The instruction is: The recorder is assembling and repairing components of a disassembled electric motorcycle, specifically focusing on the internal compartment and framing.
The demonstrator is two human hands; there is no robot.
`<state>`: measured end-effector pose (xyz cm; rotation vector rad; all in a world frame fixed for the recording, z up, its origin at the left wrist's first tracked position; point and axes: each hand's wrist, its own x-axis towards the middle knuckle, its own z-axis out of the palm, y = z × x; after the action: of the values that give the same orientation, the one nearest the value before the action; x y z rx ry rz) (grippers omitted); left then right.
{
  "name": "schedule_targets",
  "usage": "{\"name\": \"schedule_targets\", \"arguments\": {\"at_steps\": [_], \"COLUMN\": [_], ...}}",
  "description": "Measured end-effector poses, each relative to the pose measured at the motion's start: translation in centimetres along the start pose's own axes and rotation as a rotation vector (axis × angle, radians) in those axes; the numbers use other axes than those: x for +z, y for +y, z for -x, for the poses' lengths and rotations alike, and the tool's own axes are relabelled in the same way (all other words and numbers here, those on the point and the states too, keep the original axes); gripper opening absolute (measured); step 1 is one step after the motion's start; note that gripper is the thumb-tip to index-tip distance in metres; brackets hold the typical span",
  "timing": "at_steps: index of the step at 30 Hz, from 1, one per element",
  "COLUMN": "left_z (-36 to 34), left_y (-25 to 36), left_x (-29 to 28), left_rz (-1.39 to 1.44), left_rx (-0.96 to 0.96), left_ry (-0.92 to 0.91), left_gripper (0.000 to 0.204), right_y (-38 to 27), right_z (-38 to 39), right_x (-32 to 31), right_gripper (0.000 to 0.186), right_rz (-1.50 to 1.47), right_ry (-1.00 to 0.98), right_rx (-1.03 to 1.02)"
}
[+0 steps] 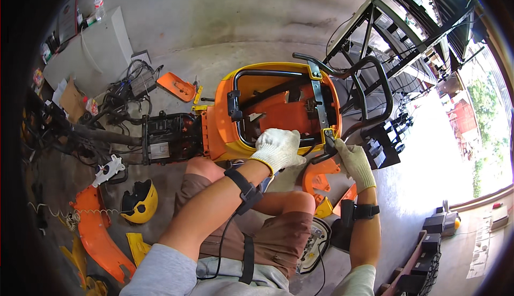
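Note:
An orange and yellow plastic body shell (pixel 220 130) of a vehicle lies in front of me, with a black metal tube rail (pixel 267 72) round its opening. My left hand (pixel 278 147), in a white knitted glove, is over the shell's near edge with its fingers curled; what they hold is hidden. At the near right corner, my gloved right hand (pixel 355 162) has its fingers closed at the black bent tube frame (pixel 383 95), beside the end of a dark crossbar (pixel 319 103). Orange panels and dark parts show inside the opening.
Orange panels (pixel 96 231) and a yellow helmet-like shell (pixel 142 204) lie at the left. A black chassis (pixel 171 135) with cables extends left from the body. A white cabinet (pixel 91 55) stands far left, a metal rack (pixel 369 28) far right. Loose orange pieces (pixel 316 181) lie near my right forearm.

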<state>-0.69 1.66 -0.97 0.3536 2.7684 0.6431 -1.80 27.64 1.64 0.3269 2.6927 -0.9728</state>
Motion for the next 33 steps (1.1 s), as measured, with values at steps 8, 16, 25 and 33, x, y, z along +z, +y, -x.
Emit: {"name": "schedule_targets", "arguments": {"at_steps": [8,16,25,33], "left_z": [-0.1,-0.1,-0.4,0.6], "left_y": [0.0,-0.3,0.1,-0.5], "left_x": [-0.2,-0.4,-0.4,-1.0], "left_rz": [-0.003,0.012,-0.005,-0.046], "left_rx": [-0.002,0.070,0.038,0.113], "left_ry": [-0.035,-0.007,-0.003,-0.006], "left_gripper": [0.064,0.062,0.054,0.071], "right_y": [1.1,-0.1,-0.6,0.5], "right_z": [0.2,1.2,1.9,1.4], "right_x": [2.3,2.9,3.8,3.8], "right_gripper": [0.077,0.078,0.080,0.072], "right_rz": [0.365,0.362,0.377,0.321], "right_ry": [0.247,0.333,0.378,0.415], "right_rx": [-0.161,-0.039,0.048,-0.085]}}
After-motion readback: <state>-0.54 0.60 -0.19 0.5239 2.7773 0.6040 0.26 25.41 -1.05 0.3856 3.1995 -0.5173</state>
